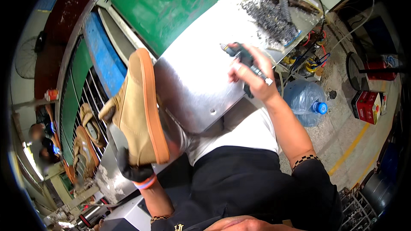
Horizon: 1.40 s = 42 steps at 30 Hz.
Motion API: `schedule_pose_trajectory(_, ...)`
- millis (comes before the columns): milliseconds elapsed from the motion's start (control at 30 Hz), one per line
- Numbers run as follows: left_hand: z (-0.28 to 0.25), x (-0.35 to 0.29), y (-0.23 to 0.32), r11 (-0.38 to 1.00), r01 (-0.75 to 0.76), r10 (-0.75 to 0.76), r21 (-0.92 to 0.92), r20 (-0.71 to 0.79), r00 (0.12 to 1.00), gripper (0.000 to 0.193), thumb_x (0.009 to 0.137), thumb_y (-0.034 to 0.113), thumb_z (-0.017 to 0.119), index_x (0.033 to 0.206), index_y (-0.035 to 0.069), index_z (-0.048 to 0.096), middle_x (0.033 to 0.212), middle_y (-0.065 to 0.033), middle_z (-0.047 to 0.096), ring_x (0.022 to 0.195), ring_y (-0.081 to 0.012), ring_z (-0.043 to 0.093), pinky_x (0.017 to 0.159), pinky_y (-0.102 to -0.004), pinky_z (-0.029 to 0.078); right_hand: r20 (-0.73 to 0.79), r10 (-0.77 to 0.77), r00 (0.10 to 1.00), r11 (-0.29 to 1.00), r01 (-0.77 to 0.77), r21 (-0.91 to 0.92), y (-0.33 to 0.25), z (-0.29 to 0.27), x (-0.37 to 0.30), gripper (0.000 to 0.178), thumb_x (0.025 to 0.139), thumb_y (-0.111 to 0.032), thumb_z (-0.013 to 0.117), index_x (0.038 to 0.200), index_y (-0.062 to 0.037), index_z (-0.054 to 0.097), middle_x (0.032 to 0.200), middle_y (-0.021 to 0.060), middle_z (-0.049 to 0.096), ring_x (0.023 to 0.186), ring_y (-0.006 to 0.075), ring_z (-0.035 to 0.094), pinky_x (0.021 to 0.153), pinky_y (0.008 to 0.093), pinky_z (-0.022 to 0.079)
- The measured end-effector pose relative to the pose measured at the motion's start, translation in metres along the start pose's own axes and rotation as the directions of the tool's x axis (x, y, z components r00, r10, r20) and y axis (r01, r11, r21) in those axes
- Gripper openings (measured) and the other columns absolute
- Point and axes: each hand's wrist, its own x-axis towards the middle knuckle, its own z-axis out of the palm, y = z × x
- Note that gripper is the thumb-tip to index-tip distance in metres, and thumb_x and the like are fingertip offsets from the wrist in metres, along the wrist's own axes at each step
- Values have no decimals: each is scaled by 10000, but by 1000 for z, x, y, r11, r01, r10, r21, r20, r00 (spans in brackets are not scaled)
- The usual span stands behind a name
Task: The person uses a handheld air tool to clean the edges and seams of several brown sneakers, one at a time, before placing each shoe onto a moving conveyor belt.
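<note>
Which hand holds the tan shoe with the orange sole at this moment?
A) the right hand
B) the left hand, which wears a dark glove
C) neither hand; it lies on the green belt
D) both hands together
B: the left hand, in a dark glove, grips the tan shoe from below, while the right hand holds a dark handheld tool over the metal table.

A tan suede shoe [138,109] with a thick orange rubber sole is sitting at the left of the scene, tipped on its side so the sole edge is facing right and the upper is facing left. Its toe is pointing far, toward the green belt, and its heel is lying near, gripped from below. A slim dark hand tool [245,61] with a metal tip at its far-left end is lying to the right of the shoe, well apart from it, angling over the shiny metal table.
</note>
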Motion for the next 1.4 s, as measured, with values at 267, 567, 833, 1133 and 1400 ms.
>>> schedule_pose_trajectory(267, 290, 217, 47, 910, 93, 160, -404, 549, 820, 481, 900, 97, 589, 1371, 105, 495, 1389, -181, 498, 1126, -265, 600, 914, -320, 495, -165, -40, 986, 996, 53, 70, 6, 0, 13, 512, 896, -74, 546, 1364, 52, 381, 842, 103, 610, 725, 158, 609, 663, 283, 510)
schedule_pose_trajectory(567, 466, 228, 99, 974, -222, 209, -31, 489, 847, 945, 740, 614, 696, 1445, 66, 387, 1516, -237, 294, 1380, -389, 330, 1120, -415, 335, -205, -8, 979, 996, 27, 89, 2, 0, 14, 492, 901, -59, 533, 1361, 38, 386, 851, 101, 622, 738, 148, 618, 677, 287, 518)
schedule_pose_trajectory(833, 445, 212, 91, 906, -402, 420, -136, 424, 803, 652, 850, 459, 663, 1371, 108, 488, 1414, -244, 434, 1263, -403, 462, 1046, -417, 405, -221, -45, 974, 998, 54, 33, 3, -1, 13, 487, 895, -45, 528, 1355, 37, 391, 861, 104, 627, 740, 142, 619, 668, 279, 512)
schedule_pose_trajectory(1133, 454, 290, 41, 827, -556, 406, 88, 592, 696, 618, 856, 435, 657, 1379, 147, 498, 1454, -151, 438, 1287, -330, 472, 1066, -395, 400, -178, 12, 984, 998, -2, 60, 0, 9, 18, 485, 904, -79, 532, 1358, 25, 396, 854, 84, 615, 733, 139, 613, 664, 275, 507)
schedule_pose_trajectory(1400, 162, 298, -70, 641, -528, 271, 556, 480, 834, 765, 766, 514, 712, 1360, 80, 502, 1390, -175, 501, 1286, -337, 469, 1082, -397, 384, -259, -70, 963, 997, 72, 1, 3, 9, 11, 557, 869, -73, 516, 1386, 30, 336, 827, 105, 594, 698, 174, 560, 653, 310, 508)
